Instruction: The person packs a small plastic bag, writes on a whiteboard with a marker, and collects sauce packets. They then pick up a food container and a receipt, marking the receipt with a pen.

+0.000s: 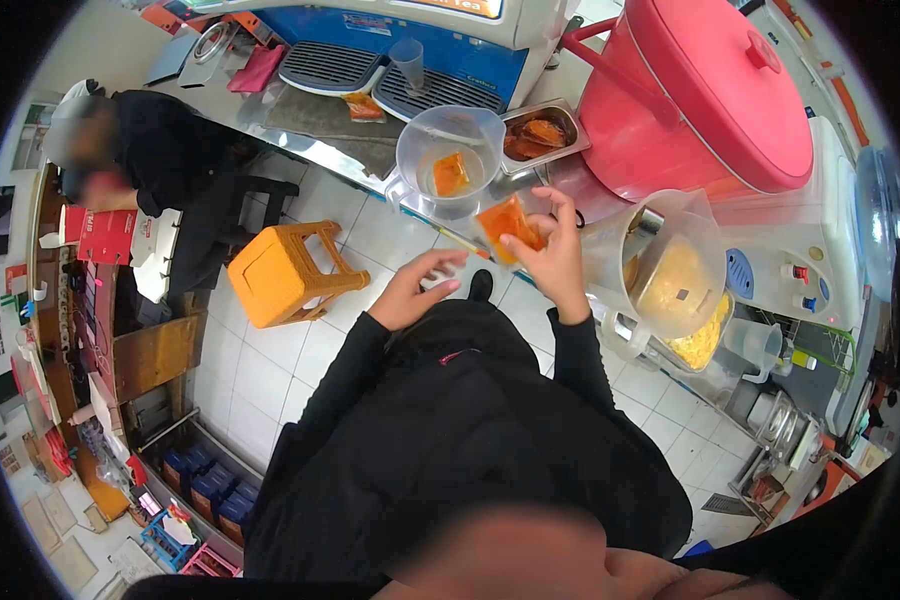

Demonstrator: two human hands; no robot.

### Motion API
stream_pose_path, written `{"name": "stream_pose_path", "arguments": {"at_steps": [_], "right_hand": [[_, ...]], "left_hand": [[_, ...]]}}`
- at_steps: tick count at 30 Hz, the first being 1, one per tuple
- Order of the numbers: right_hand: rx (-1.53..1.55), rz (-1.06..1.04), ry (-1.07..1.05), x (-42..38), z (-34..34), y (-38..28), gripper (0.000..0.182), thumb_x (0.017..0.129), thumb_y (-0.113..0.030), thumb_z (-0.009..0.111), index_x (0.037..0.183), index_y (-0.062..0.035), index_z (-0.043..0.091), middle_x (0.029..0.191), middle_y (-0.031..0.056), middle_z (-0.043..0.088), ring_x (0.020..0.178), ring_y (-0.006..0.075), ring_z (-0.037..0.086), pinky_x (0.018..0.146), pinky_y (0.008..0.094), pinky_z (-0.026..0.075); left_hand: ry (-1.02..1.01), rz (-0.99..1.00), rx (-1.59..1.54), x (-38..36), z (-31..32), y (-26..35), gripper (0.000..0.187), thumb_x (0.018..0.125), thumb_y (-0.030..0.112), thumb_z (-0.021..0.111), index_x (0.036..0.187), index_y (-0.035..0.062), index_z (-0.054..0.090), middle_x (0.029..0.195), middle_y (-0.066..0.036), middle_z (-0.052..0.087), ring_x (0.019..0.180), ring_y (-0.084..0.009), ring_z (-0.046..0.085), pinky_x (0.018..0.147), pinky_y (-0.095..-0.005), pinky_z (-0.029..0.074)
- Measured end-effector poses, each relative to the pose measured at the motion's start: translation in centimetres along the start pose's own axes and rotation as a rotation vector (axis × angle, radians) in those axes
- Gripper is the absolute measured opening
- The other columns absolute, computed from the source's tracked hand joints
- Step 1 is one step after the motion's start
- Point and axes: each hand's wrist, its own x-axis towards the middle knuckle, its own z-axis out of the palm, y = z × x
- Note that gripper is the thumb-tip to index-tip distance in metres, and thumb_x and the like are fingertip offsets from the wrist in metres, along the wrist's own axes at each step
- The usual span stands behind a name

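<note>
My right hand (553,250) pinches an orange sachet (508,229) above the counter's front edge. To its left, my left hand (417,288) is raised with its fingers apart and nothing in it. A clear plastic jug (448,130) stands on the counter beyond my hands, with another orange sachet (451,174) inside. Right of that jug, a metal container (540,134) holds orange-brown packets. A larger clear pitcher (675,262) stands to the right of my right hand.
A big pink lidded cooler (685,95) stands at the back right, beside a white dispenser (790,255). The blue drink machine (410,55) is at the back. An orange stool (288,275) stands left on the floor; another person (175,160) is at the far left.
</note>
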Motion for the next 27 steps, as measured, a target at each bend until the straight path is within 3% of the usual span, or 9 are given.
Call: {"name": "stream_pose_path", "arguments": {"at_steps": [3, 7, 12, 20, 22, 23, 24, 26, 27], "right_hand": [[-0.122, -0.091, -0.146, -1.6, 1.3, -4.1, 0.066, 0.071, 0.002, 0.070, 0.126, -0.0065, 0.034, 0.085, 0.0106, 0.065, 0.084, 0.0150, 0.064, 0.072, 0.0264, 0.047], [-0.151, -0.127, -0.241, -1.9, 2.8, -7.3, 0.068, 0.072, 0.002, 0.070, 0.128, -0.0057, 0.032, 0.088, 0.0113, 0.065, 0.089, 0.0156, 0.064, 0.073, 0.0253, 0.048], [0.236, -0.031, -0.170, -1.7, 4.5, -9.2, 0.065, 0.077, 0.003, 0.067, 0.131, -0.0040, 0.031, 0.092, 0.0143, 0.065, 0.087, 0.0166, 0.064, 0.073, 0.0247, 0.050], [0.253, -0.032, -0.208, -1.8, 6.5, -9.7, 0.052, 0.080, 0.004, 0.064, 0.127, -0.0007, 0.041, 0.094, 0.0153, 0.066, 0.083, 0.0136, 0.064, 0.074, 0.0240, 0.050], [-0.015, -0.169, -0.198, -1.9, 6.4, -8.9, 0.028, 0.080, 0.003, 0.064, 0.108, -0.0001, 0.060, 0.094, 0.0111, 0.067, 0.083, 0.0146, 0.064, 0.073, 0.0249, 0.050], [-0.235, -0.281, -0.184, -1.9, 6.2, -9.1, 0.012, 0.074, 0.002, 0.065, 0.082, -0.0060, 0.069, 0.095, 0.0078, 0.068, 0.087, 0.0185, 0.064, 0.079, 0.0303, 0.049], [-0.236, -0.282, -0.190, -1.7, 6.2, -9.2, 0.012, 0.074, 0.002, 0.065, 0.082, -0.0060, 0.069, 0.095, 0.0078, 0.068, 0.087, 0.0185, 0.064, 0.079, 0.0303, 0.049], [-0.515, -0.906, -0.186, -1.1, 6.3, -9.4, 0.014, 0.066, -0.001, 0.067, 0.073, -0.0134, 0.070, 0.090, 0.0064, 0.069, 0.093, 0.0230, 0.063, 0.088, 0.0368, 0.045], [-0.577, -0.929, -0.221, -1.1, 6.1, -9.6, 0.016, 0.062, -0.004, 0.067, 0.070, -0.0178, 0.069, 0.097, 0.0068, 0.067, 0.103, 0.0259, 0.057, 0.095, 0.0393, 0.039]], "left_hand": [[0.211, 0.040, -0.177, 1.7, -0.1, 5.2, 0.032, 0.085, 0.011, 0.063, 0.116, 0.0056, 0.058, 0.102, -0.004, 0.063, 0.081, -0.0096, 0.058, 0.072, -0.0232, 0.045], [0.134, -0.052, -0.454, 2.2, -1.8, 6.2, 0.020, 0.085, 0.010, 0.066, 0.098, -0.0039, 0.064, 0.085, -0.005, 0.067, 0.071, -0.0099, 0.062, 0.066, -0.0219, 0.050], [0.167, -0.019, -0.609, 1.0, -3.5, 7.5, 0.017, 0.085, 0.008, 0.064, 0.098, -0.0030, 0.064, 0.085, -0.008, 0.068, 0.070, -0.0093, 0.063, 0.061, -0.0211, 0.052], [0.208, 0.037, -0.519, -1.0, -5.5, 8.1, 0.019, 0.085, 0.008, 0.064, 0.100, -0.0029, 0.064, 0.088, -0.009, 0.068, 0.072, -0.0110, 0.064, 0.065, -0.0217, 0.051], [0.285, 0.140, -0.467, -1.0, -5.1, 7.5, 0.023, 0.085, 0.011, 0.065, 0.103, -0.0023, 0.063, 0.090, -0.009, 0.068, 0.076, -0.0123, 0.064, 0.069, -0.0231, 0.051], [0.356, 0.238, -0.411, -1.1, -5.0, 7.5, 0.027, 0.084, 0.013, 0.066, 0.106, -0.0017, 0.063, 0.092, -0.009, 0.067, 0.080, -0.0136, 0.064, 0.074, -0.0246, 0.051], [0.361, 0.239, -0.412, -1.3, -5.1, 7.6, 0.027, 0.084, 0.013, 0.066, 0.106, -0.0017, 0.063, 0.092, -0.009, 0.067, 0.080, -0.0136, 0.064, 0.074, -0.0246, 0.051], [0.281, 0.060, -0.952, -2.1, -5.4, 9.4, 0.034, 0.083, 0.018, 0.068, 0.111, -0.0004, 0.061, 0.095, -0.008, 0.067, 0.088, -0.0156, 0.064, 0.080, -0.0274, 0.050], [0.194, -0.099, -1.112, -2.6, -5.7, 9.7, 0.039, 0.082, 0.021, 0.069, 0.113, -0.0003, 0.059, 0.096, -0.007, 0.067, 0.088, -0.0161, 0.064, 0.080, -0.0271, 0.051]]}}
